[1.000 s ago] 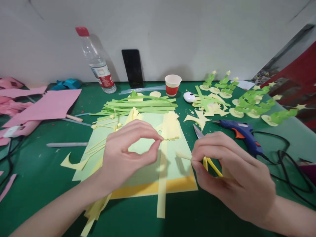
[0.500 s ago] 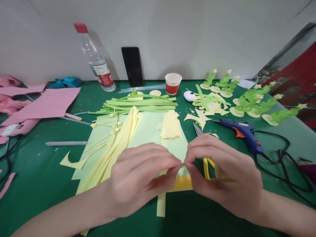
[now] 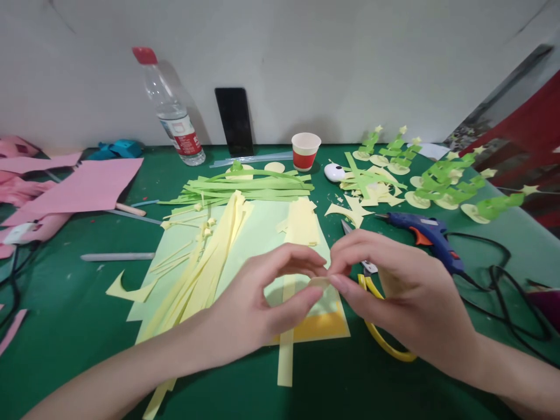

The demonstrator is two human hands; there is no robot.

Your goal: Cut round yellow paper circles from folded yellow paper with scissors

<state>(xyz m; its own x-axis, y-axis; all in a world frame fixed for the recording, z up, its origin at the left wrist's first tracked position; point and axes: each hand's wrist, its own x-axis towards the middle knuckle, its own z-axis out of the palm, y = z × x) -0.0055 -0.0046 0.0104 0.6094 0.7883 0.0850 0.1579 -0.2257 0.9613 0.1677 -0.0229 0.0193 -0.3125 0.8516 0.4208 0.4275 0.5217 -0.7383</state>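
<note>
My right hand (image 3: pixel 398 297) pinches a small piece of pale yellow paper (image 3: pixel 320 282) between thumb and fingertips. My left hand (image 3: pixel 266 297) curves in from the other side, its thumb and fingertips closed loosely about the same piece. Part of the paper is hidden by the fingers. Below them, a pale yellow paper strip (image 3: pixel 286 356) crosses a sheet with an orange band (image 3: pixel 321 326). Beneath and beside my right hand lie scissors with yellow handles (image 3: pixel 385 344), partly covered. Past my fingers rests a stack of short yellow strips (image 3: pixel 303 221).
Long yellow strips (image 3: pixel 205 274) and green strips (image 3: pixel 249 188) lie on pale green sheets. A blue glue gun (image 3: pixel 426 233) with its cord is at right, near several green spiral paper pieces with stars (image 3: pixel 450 181). A bottle (image 3: pixel 181 134), phone (image 3: pixel 235 122) and paper cup (image 3: pixel 305 153) stand behind.
My left hand has opened its grip somewhat, the thumb dropping away from the fingers, so the small paper piece shows more. My right hand has shifted slightly, uncovering more of the scissors.
</note>
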